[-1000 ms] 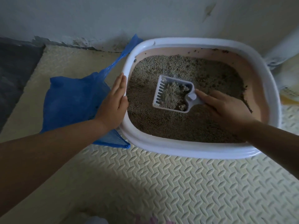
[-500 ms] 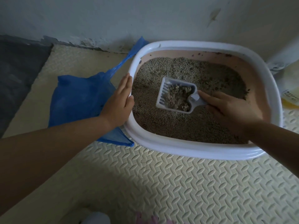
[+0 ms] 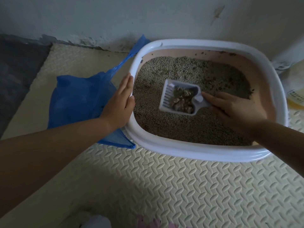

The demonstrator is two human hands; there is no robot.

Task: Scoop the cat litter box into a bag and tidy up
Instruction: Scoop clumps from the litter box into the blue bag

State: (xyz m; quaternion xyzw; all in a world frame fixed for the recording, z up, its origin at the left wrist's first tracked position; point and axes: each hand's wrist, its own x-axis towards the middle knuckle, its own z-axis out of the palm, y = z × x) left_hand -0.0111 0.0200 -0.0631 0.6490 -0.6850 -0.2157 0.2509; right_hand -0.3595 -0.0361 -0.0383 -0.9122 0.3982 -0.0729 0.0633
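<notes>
We grip the loaded scoop [image 3: 179, 99] in our right hand [image 3: 236, 111] | left hand [image 3: 120, 102] flat on litter box [image 3: 181, 153] rim | bag [image 3: 79, 99] left, beside it.

We see a litter box [image 3: 197, 152] of smooth plastic, its white rim glossy and its pinkish inner wall matt. The litter [image 3: 164, 127] in it is coarse, dry grain. The scoop [image 3: 166, 97] is smooth pale plastic. At nine o'clock lies a bag [image 3: 79, 99] of thin, crinkled blue plastic film. Toward six o'clock the cream mat [image 3: 181, 186] looks like matt, embossed foam.
</notes>
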